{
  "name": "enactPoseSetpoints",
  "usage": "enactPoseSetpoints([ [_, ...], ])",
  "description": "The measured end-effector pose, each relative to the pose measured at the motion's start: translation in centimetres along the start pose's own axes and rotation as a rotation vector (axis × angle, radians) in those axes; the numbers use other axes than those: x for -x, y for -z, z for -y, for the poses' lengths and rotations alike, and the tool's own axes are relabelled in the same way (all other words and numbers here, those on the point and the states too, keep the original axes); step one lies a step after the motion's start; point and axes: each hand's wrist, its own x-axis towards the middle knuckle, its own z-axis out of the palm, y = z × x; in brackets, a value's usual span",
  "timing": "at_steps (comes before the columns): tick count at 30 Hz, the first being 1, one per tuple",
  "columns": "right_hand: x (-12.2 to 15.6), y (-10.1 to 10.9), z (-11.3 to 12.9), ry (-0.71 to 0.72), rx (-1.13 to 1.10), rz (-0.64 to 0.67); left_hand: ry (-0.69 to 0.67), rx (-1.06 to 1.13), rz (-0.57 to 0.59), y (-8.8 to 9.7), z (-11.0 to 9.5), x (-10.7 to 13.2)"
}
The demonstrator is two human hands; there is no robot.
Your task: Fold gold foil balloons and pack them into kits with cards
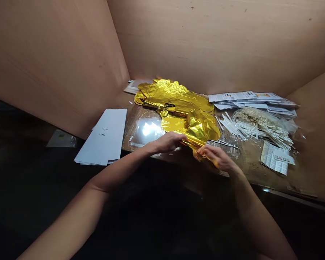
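Nearest to the camera, the person's left hand [166,142] and right hand [215,159] are close together, not touching each other, and both of them pinch the near edge of a flat, crumpled gold foil balloon [191,124]. The balloon lies mostly on a clear plastic sheet [146,130], and its near part is lifted a little by the hands at the table's near edge. On the left lies a stack of white paper strips [103,137]. On the right there is a printed leaflet [277,158] on the brown table top [256,162], and farther is a bundle of white sticks [249,128] with a pale netted cord [249,116] on it. Behind them is a pile of printed sheets [249,99], and brown board walls [219,43] close the far side.

The foil is thin, so a strong pull between the two hands could tear it. If it slides over the table edge, it could drop, and its far part could catch the sticks and scatter them.
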Motion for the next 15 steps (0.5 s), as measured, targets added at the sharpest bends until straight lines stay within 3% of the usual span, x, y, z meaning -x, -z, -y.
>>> enactPoseSetpoints([
  [3, 0.6, 1.6, -0.7, -0.110, -0.467, -0.285, 0.111, 0.191, -0.136, 0.9, 1.2, -2.8],
  [6, -0.1, 1.9, -2.0, -0.111, -0.605, -0.456, 0.208, 0.140, -0.215, 1.9, 2.7, -7.1],
  [9, -2.0, 0.7, -2.9, -0.092, -0.331, -0.676, 0.322, -0.027, -0.170, 2.3, 3.8, -11.4],
  [12, -3.1, -1.3, -3.3, -0.081, 0.013, -0.918, 0.363, -0.134, -0.101, 1.6, 4.3, -14.3],
  [13, -3.1, -2.1, -3.4, -0.056, 0.162, -0.925, 0.361, -0.149, -0.087, 1.2, 4.4, -14.8],
  [15, -2.8, -3.4, -3.7, 0.030, 0.553, -0.787, 0.357, -0.170, -0.065, 0.4, 4.5, -15.5],
])
